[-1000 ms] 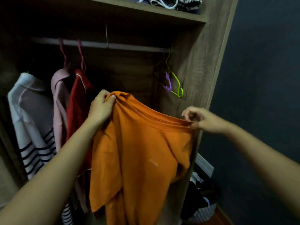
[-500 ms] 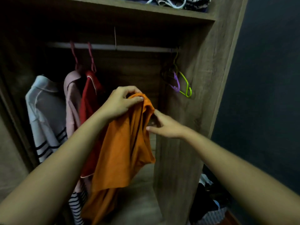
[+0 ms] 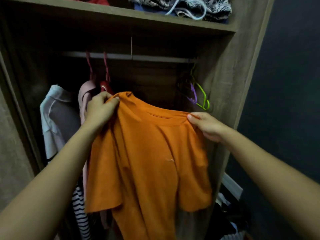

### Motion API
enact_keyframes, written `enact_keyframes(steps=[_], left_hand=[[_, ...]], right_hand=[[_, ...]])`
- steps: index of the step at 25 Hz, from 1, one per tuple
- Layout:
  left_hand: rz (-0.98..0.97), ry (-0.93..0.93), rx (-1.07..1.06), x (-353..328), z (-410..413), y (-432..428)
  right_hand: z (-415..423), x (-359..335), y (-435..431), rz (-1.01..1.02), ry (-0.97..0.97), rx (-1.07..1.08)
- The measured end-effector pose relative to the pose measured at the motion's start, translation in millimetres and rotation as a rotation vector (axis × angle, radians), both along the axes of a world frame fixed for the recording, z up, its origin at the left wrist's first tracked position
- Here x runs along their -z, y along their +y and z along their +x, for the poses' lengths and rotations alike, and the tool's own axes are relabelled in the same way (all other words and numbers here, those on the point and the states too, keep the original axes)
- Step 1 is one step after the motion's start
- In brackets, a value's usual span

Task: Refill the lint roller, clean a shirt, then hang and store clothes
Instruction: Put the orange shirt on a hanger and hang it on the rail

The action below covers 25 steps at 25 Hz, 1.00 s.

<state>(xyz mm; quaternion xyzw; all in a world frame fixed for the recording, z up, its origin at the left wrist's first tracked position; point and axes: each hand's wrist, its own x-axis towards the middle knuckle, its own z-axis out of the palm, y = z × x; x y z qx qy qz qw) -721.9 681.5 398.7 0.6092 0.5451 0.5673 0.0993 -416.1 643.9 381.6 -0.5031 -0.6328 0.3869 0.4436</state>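
Right now my left hand [image 3: 102, 110] pinches one shoulder of the plain orange cotton T-shirt [image 3: 147, 161], fingers and thumb curled over the fabric. My right hand [image 3: 206, 126] grips the other shoulder the same way. The shirt hangs spread between them in front of the open brown wooden wardrobe [image 3: 242, 75], below its pale metal rail [image 3: 155, 58].

Three garments hang at the rail's left: a white and grey top with dark stripes [image 3: 55, 118], a pale pink one [image 3: 84, 94] and a red one [image 3: 105, 85], which is partly hidden behind my left hand. At the rail's right end hang bare hangers: one lime green [image 3: 206, 104], one purple [image 3: 194, 94], and perhaps a dark one or two in the shadow.

Folded patterned cloth [image 3: 181, 6] lies on the wooden shelf [image 3: 121, 12] above. One heap of clothes [image 3: 230, 219] lies low at the right.
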Motion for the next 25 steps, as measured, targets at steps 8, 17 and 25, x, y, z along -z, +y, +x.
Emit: enact_keyframes(steps=[8, 17, 25], left_hand=[[-0.114, -0.161, 0.02, 49.5, 26.1, 13.1], [-0.167, -0.168, 0.023, 51.6, 33.1, 29.0], [-0.207, -0.078, 0.286, 10.5, 126.0, 49.3]], right_hand=[[21.8, -48.3, -12.4, 0.263, -0.585, 0.028], [41.3, -77.7, -24.2, -0.031, -0.982, -0.14], [26.3, -93.4, -4.7, 0.024, -1.042, -0.022]])
